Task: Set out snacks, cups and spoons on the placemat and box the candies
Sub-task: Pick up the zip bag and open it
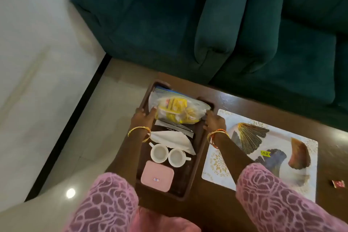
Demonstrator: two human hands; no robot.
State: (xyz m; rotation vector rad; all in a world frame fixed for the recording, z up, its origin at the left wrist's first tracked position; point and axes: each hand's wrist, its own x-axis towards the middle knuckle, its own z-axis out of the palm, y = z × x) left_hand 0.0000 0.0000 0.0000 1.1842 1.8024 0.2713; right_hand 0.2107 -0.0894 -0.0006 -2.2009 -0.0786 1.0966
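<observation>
Now my left hand [144, 117] and right hand [213, 121] grip the tray's [199, 149] opposite rims on the desk [216, 184].

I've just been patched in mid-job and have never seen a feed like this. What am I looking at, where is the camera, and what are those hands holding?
There is no machine: a person works with bare hands, and the one picture comes from a wide-angle camera on their head, looking down. On the dark wooden table sits a brown tray. The left hand and right hand grip its two sides. In the tray lie a clear snack bag, a folded white napkin, two white cups and a pink box. To the right lies the patterned placemat, which carries only its printed design and a price sticker. A green sofa stands behind.
</observation>
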